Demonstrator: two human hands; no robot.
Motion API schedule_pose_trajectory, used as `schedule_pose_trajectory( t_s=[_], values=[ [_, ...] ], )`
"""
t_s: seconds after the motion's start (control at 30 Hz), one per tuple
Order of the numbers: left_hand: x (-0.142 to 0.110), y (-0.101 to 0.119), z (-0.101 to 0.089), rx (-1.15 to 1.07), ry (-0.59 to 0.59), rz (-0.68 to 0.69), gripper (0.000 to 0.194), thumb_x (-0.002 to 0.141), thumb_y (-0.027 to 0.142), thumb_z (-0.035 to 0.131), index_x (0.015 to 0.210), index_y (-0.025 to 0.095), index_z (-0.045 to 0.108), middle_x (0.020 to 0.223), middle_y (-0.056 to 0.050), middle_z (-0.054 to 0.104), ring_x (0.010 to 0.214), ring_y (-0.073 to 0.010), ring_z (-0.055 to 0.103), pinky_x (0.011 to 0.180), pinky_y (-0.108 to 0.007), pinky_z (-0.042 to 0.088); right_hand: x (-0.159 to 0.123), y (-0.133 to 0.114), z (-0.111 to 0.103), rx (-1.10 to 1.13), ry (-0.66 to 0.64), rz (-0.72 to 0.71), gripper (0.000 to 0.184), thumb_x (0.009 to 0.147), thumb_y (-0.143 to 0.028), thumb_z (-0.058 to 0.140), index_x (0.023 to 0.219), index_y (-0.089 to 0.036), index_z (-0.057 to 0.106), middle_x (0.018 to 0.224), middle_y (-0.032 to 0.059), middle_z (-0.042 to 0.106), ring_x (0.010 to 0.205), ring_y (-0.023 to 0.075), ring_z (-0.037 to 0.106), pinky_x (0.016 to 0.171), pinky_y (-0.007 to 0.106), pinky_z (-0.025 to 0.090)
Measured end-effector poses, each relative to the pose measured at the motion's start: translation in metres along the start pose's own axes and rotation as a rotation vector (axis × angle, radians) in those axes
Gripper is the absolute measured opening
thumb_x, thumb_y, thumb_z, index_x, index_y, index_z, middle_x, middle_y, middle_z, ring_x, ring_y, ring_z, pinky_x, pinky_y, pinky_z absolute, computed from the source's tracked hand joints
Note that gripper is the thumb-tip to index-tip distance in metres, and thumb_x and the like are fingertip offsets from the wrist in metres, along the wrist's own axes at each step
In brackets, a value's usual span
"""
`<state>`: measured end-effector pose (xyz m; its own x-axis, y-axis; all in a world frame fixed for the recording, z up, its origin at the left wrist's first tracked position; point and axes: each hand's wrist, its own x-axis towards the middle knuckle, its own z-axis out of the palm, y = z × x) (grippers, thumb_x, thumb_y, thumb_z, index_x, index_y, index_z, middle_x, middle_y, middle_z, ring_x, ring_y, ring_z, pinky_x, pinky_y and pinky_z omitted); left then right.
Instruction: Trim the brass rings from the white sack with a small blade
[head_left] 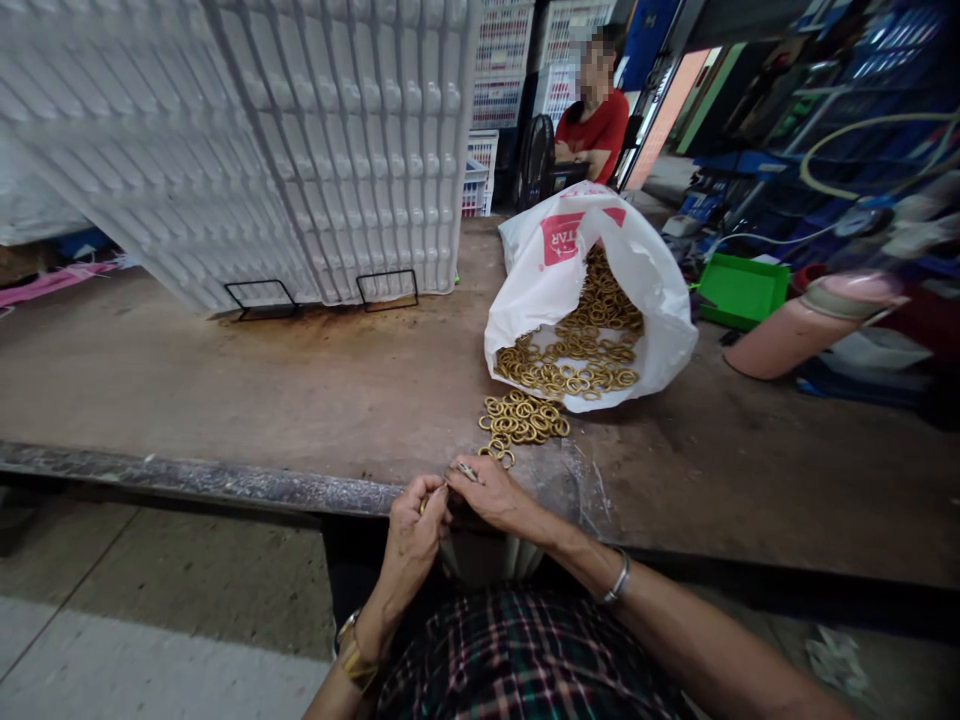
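Your left hand (414,532) covers most of a ring (424,505); your right hand (491,495) hides much of a tool (469,471), too small to identify. The top edge crops your trays (337,140), the bag (664,325) partly hides its pile (604,300), and the bottle's (806,322) top is blurred.
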<state>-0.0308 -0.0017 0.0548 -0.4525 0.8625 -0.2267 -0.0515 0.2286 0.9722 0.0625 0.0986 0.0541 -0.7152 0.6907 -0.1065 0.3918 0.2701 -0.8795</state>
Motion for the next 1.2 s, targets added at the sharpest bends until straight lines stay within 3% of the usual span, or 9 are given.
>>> schedule_pose_trajectory(
  t_s=[0.17, 0.33, 0.5, 0.63, 0.8, 1.1, 1.2],
  values=[
    [-0.003, -0.001, 0.002, -0.219, -0.092, -0.146, 0.034, 0.074, 0.051, 0.056, 0.077, 0.017, 0.050, 0.055, 0.006, 0.048, 0.039, -0.0052, 0.037, 0.036, -0.016, 0.025, -0.003, -0.002, -0.002, 0.049, -0.028, -0.011, 0.024, 0.078, -0.026, 0.041, 0.055, -0.018, 0.041, 0.049, -0.0064, 0.037, 0.049, 0.0074, 0.034, 0.047, 0.019, 0.026],
    [-0.005, 0.000, 0.003, -0.419, -0.139, -0.179, 0.032, 0.073, 0.047, 0.061, 0.073, 0.017, 0.048, 0.055, 0.006, 0.047, 0.040, -0.0037, 0.036, 0.037, -0.015, 0.023, -0.003, -0.002, -0.003, 0.137, -0.039, 0.009, 0.026, 0.079, -0.027, 0.039, 0.056, -0.017, 0.046, 0.049, -0.0057, 0.041, 0.048, 0.0076, 0.036, 0.046, 0.019, 0.028],
    [-0.007, 0.003, 0.002, -0.499, -0.142, -0.165, 0.031, 0.072, 0.045, 0.063, 0.075, 0.017, 0.050, 0.056, 0.006, 0.047, 0.041, -0.0035, 0.037, 0.039, -0.016, 0.023, -0.003, -0.001, -0.005, 0.138, -0.022, -0.004, 0.026, 0.082, -0.025, 0.038, 0.062, -0.015, 0.054, 0.055, -0.0021, 0.054, 0.053, 0.0091, 0.048, 0.053, 0.019, 0.036],
    [-0.005, 0.000, 0.002, -0.455, -0.091, -0.117, 0.031, 0.074, 0.046, 0.061, 0.073, 0.018, 0.047, 0.056, 0.006, 0.047, 0.042, -0.0040, 0.037, 0.039, -0.016, 0.025, -0.010, 0.000, -0.008, -0.171, 0.017, -0.059, 0.022, 0.080, -0.018, 0.038, 0.073, -0.015, 0.059, 0.063, 0.0020, 0.060, 0.059, 0.0117, 0.053, 0.057, 0.021, 0.036],
    [-0.005, -0.006, 0.003, -0.287, -0.042, -0.049, 0.033, 0.077, 0.050, 0.055, 0.072, 0.018, 0.048, 0.056, 0.005, 0.048, 0.042, -0.0048, 0.038, 0.039, -0.016, 0.029, -0.019, -0.005, -0.009, -0.550, -0.092, -0.095, 0.025, 0.074, -0.012, 0.044, 0.090, -0.017, 0.062, 0.077, 0.0063, 0.067, 0.066, 0.0148, 0.057, 0.058, 0.023, 0.032],
    [-0.008, 0.001, 0.002, -0.129, 0.009, -0.014, 0.036, 0.076, 0.052, 0.054, 0.068, 0.018, 0.048, 0.053, 0.005, 0.048, 0.041, -0.0062, 0.041, 0.038, -0.016, 0.031, -0.015, 0.001, -0.005, -0.713, -0.151, -0.072, 0.027, 0.076, -0.013, 0.041, 0.096, -0.016, 0.059, 0.078, 0.0081, 0.066, 0.069, 0.0169, 0.059, 0.056, 0.024, 0.029],
    [-0.018, 0.008, 0.003, -0.105, -0.060, -0.017, 0.036, 0.077, 0.051, 0.054, 0.065, 0.018, 0.048, 0.049, 0.005, 0.046, 0.039, -0.0057, 0.039, 0.037, -0.016, 0.031, -0.015, 0.002, -0.006, -0.761, -0.142, -0.051, 0.024, 0.076, -0.014, 0.042, 0.094, -0.015, 0.058, 0.081, 0.0103, 0.066, 0.073, 0.0180, 0.059, 0.059, 0.025, 0.031]
  ],
)
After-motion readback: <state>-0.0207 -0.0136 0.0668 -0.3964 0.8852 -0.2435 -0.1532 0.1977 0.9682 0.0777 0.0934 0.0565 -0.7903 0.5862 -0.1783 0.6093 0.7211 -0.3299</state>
